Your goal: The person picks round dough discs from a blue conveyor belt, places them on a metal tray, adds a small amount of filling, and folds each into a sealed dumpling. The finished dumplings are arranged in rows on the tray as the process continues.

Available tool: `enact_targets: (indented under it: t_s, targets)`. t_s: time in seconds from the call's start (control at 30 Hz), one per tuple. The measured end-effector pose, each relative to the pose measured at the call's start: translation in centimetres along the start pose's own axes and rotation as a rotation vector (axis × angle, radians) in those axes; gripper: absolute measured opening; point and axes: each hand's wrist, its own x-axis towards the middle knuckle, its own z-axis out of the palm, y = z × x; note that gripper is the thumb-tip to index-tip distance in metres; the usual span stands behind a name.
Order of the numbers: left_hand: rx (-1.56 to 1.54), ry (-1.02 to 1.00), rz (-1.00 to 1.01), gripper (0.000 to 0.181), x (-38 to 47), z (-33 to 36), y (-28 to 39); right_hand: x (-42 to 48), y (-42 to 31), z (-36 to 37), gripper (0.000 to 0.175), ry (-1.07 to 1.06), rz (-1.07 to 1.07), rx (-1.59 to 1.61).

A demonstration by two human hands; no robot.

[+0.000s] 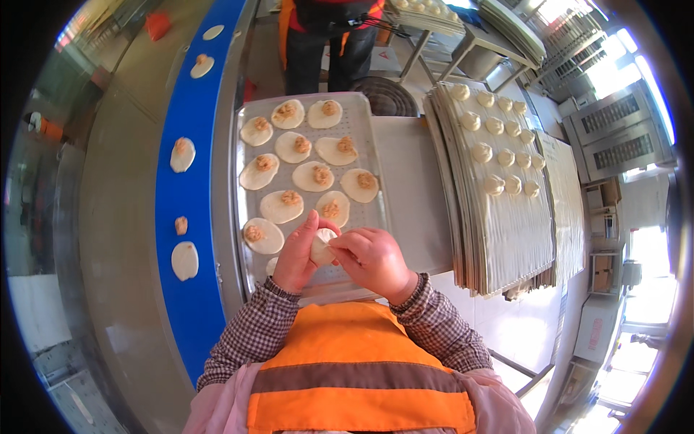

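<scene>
A round of white dough, gathered into a bun (323,247), rests in my left hand (297,253), whose thumb points up beside it. The fingertips of my right hand (374,259) pinch the pleated dough at its right side. Under and beyond my hands lies a perforated metal tray (303,287) with several flat dough rounds, most bearing a lump of orange-brown filling, such as the dough round with filling (282,206). What the bun holds inside is hidden.
To the left, a blue conveyor belt (187,304) carries dough rounds and filling. Pleated buns (482,152) stand in rows on a stack of lined trays (515,244) at the right. Another person (325,54) stands beyond the metal tray, near a dark round ribbed object (387,97).
</scene>
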Motion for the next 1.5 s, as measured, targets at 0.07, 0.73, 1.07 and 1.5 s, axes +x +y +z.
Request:
enact_targets:
  t_s: [0.07,0.73,1.07,1.5]
  targets:
    - [-0.059,-0.066,-0.079,0.051,1.6,1.6,-0.9,-0.9,0.0,-3.2,0.016,0.123,0.028,0.000]
    - [0.215,-0.055,-0.099,0.053,13.7,15.9,-8.9,-20.4,28.0,-44.2,0.046,0.826,0.783,-0.133]
    - [0.332,0.777,0.125,0.030,-1.2,1.6,-4.6,-21.4,34.1,-45.2,0.060,0.585,0.826,-0.295]
    - [1.142,1.418,0.305,0.049,-0.1,-26.2,16.4,-6.2,22.8,-28.9,0.021,0.425,0.552,-0.317]
